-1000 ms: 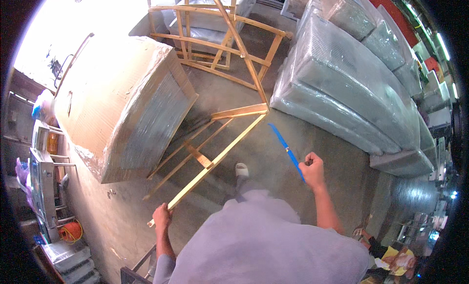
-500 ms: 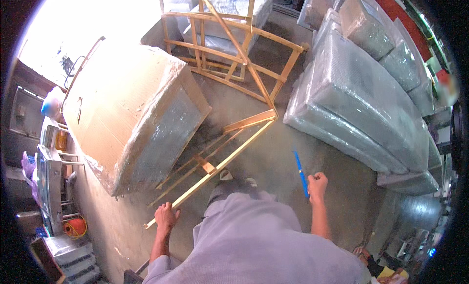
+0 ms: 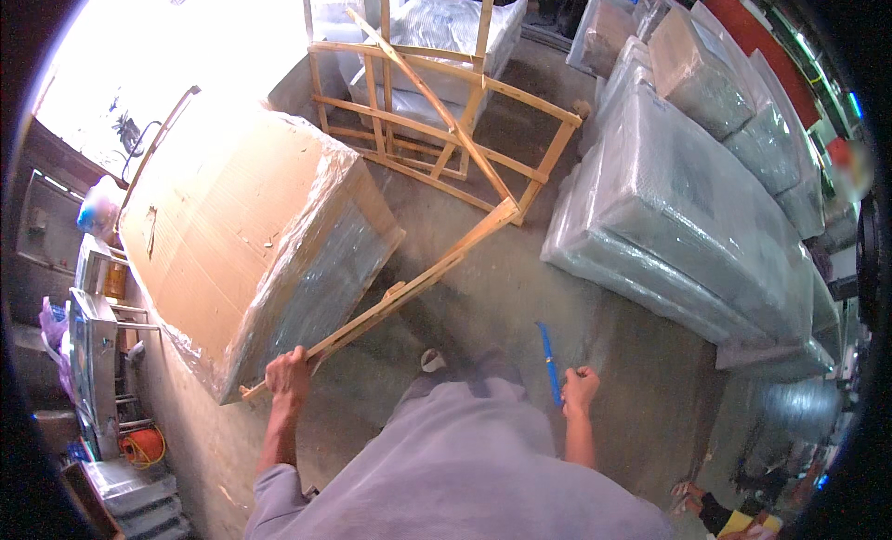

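My left hand (image 3: 288, 373) is closed around the near end of a bare wooden frame (image 3: 400, 303). Seen nearly edge-on, the frame slants up and away to the right, and one long bar runs from its far corner toward the back. My right hand (image 3: 581, 388) is closed in front of me, right of my body, on a slim blue tool (image 3: 550, 363). That tool is long and narrow with a pale band partway along; its exact kind I cannot make out. The two hands are well apart.
Left stands a big cardboard-and-plastic-wrapped block (image 3: 242, 233). Another slatted wooden frame (image 3: 432, 122) stands at the back. Plastic-wrapped furniture pieces (image 3: 678, 205) line the right. An orange reel (image 3: 142, 445) sits far left. Another person's hand (image 3: 688, 495) shows at lower right.
My left hand has raised the frame's near end forward and left, turning the frame from a flat view to nearly edge-on. My right hand and the blue tool have shifted left and nearer me.
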### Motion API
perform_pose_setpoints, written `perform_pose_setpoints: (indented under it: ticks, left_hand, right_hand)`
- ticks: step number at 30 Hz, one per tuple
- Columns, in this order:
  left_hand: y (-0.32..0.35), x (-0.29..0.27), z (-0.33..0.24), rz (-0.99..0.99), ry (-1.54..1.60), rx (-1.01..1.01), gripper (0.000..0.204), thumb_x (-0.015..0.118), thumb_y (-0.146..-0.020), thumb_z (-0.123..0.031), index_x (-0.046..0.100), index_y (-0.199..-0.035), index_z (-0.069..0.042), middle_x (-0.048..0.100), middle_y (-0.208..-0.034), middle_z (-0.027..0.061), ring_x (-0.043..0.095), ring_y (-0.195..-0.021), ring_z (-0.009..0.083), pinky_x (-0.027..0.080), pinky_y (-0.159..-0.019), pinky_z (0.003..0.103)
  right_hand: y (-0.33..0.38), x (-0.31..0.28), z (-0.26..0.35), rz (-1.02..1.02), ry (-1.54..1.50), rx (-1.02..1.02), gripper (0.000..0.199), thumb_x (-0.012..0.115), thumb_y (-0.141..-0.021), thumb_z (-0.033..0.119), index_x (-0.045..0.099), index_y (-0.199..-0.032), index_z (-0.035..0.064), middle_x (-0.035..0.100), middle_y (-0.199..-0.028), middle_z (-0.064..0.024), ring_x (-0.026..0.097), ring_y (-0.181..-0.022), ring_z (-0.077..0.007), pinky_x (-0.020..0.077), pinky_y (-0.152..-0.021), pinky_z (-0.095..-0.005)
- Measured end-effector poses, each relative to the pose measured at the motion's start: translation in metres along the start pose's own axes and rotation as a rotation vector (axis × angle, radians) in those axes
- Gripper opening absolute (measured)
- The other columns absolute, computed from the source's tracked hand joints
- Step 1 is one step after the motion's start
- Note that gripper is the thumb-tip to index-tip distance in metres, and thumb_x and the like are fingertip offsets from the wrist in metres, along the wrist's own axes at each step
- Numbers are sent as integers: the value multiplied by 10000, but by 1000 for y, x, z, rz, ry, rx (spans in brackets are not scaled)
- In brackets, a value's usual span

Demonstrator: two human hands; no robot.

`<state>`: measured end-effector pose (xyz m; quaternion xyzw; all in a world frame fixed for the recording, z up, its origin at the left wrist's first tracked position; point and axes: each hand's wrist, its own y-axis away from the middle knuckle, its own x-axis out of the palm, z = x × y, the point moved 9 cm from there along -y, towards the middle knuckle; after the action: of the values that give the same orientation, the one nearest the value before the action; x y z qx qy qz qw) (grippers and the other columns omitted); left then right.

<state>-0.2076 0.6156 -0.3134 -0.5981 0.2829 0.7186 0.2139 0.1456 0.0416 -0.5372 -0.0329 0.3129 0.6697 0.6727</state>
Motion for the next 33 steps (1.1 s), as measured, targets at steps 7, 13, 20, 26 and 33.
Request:
perform_pose_setpoints:
  ticks: [7, 13, 20, 26, 33]
  left_hand:
    - [-29, -27, -50, -12, -60, 5, 436, 688, -857, -518, 663, -783, -89, 687, -709, 147, 698, -694, 333, 539, -623, 447]
    - [-43, -30, -50, 80, -104, -49, 442, 774, -791, -446, 670, -1025, -86, 721, -910, 135, 688, -943, 281, 525, -825, 413]
    - [-19, -28, -177, -230, 56, 341, 856, 775, -758, -293, 373, -1499, -144, 375, -1499, 142, 354, -1379, 347, 302, -1135, 487]
    - [-87, 80, -283, -264, -383, 354, 625, 647, -864, -278, 459, -1432, -96, 522, -1366, 188, 477, -1298, 319, 351, -1109, 467]
    - [-147, 158, -232, 197, 20, 92, 287, 598, -882, -187, 582, -1137, -57, 671, -1019, 153, 660, -1020, 343, 516, -886, 493]
  right_hand:
    - [-54, 18, -8, 50, 165, -61, 176, 661, -798, 64, 486, -785, 71, 470, -618, -9, 450, -441, -116, 327, -360, -304]
    - [-115, 12, 35, 72, 153, -229, 227, 700, -840, 140, 488, -793, 76, 477, -622, -8, 448, -433, -113, 322, -352, -300]
    - [-153, -8, 58, 214, 113, -235, 239, 684, -897, 155, 474, -807, 83, 468, -604, -2, 431, -406, -98, 295, -333, -281]
    - [-171, -36, 15, 117, 58, -168, 220, 673, -908, 150, 483, -824, 78, 449, -560, 0, 434, -391, -107, 296, -331, -281]
    - [-169, -71, -52, 140, 137, -50, 206, 680, -891, 154, 512, -843, 45, 474, -536, -32, 440, -364, -136, 315, -327, -312]
